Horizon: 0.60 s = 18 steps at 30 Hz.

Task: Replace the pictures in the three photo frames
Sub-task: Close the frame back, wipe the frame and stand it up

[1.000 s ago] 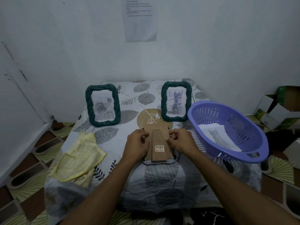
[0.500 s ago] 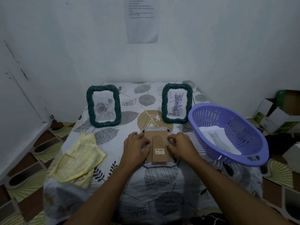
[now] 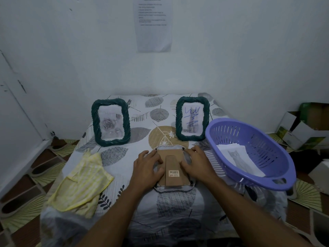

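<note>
A third photo frame (image 3: 173, 168) lies face down in the middle of the table, its brown cardboard back and stand with a barcode sticker facing up. My left hand (image 3: 146, 166) rests on its left edge, fingers bent over the backing. My right hand (image 3: 195, 164) presses on its right edge, fingertips near the top right clip. Two green woven frames stand upright behind: the left frame (image 3: 110, 122) shows a rose picture, the right frame (image 3: 192, 118) a cat picture scribbled over in blue.
A purple plastic basket (image 3: 252, 154) at the right holds loose printed pictures, a cat on top. A yellow cloth (image 3: 81, 182) lies at the left. The leaf-patterned tablecloth (image 3: 138, 138) covers the table. Cardboard boxes (image 3: 302, 129) sit on the floor at far right.
Both hands slid a little down and inward along the sides of the face-down frame's back. The frame stayed flat on the table.
</note>
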Motion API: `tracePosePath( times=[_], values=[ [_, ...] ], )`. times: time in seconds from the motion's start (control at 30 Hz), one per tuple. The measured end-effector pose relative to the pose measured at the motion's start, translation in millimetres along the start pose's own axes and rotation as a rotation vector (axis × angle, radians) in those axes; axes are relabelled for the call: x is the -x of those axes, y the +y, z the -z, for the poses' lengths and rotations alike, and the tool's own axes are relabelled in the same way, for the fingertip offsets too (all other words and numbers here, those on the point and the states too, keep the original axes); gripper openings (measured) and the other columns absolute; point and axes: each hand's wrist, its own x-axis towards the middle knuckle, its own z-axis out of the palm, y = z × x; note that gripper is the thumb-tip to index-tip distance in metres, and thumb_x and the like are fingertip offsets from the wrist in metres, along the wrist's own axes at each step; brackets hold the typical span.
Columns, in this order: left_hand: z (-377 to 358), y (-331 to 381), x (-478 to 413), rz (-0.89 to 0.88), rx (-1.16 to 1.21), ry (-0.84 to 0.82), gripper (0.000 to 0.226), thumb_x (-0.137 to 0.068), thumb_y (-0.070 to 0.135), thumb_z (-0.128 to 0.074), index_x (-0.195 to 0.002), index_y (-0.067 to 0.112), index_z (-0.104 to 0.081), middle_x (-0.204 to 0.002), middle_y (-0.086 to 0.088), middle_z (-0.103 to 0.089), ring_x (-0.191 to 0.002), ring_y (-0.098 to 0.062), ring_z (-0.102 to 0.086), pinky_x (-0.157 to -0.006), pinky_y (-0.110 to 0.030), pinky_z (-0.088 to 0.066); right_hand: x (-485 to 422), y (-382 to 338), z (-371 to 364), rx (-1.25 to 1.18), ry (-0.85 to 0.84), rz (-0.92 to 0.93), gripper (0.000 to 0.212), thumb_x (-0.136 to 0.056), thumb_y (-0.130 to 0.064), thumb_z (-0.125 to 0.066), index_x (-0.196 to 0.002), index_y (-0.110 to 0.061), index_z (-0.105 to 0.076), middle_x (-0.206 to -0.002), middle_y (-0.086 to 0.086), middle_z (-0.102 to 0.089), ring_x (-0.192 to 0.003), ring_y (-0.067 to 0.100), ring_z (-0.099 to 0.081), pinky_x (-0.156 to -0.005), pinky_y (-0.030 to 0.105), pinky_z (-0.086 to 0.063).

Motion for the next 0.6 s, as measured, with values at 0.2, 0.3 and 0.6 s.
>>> tracePosePath(
  times=[0.2,0.3,0.6],
  values=[
    [0.1,-0.2,-1.2,-0.001,-0.004,-0.03,0.031,-0.076,0.046,-0.047,-0.099,0.028,-0.056,-0.145,0.01,-0.044,-0.134,-0.02,-0.029,-0.104,-0.042,-0.027,-1.5,-0.8,-6.1,-0.033,0.017,-0.045,0.064,-0.077,-0.049,-0.046,-0.133,-0.02,-0.051,-0.114,0.005,-0.041,-0.113,0.025,-0.045,-0.091,0.034,-0.041],
    [0.1,-0.8,-1.0,-0.001,-0.011,-0.039,0.028,-0.076,0.045,-0.047,-0.098,0.03,-0.053,-0.145,0.011,-0.043,-0.132,-0.019,-0.03,-0.102,-0.04,-0.027,-1.7,-0.6,-7.0,-0.045,0.027,-0.048,0.06,-0.08,-0.046,-0.049,-0.135,-0.022,-0.051,-0.112,0.004,-0.04,-0.11,0.024,-0.045,-0.092,0.035,-0.041],
    [3.9,0.0,0.0,-0.017,0.047,-0.051,0.033,-0.076,0.046,-0.042,-0.101,0.029,-0.052,-0.14,0.007,-0.047,-0.126,-0.014,-0.04,-0.1,-0.035,-0.025,-5.1,-2.0,-11.2,-0.04,0.05,-0.045,0.054,-0.085,-0.044,-0.051,-0.135,-0.025,-0.05,-0.113,0.001,-0.041,-0.11,0.021,-0.045,-0.092,0.036,-0.041]
  ],
)
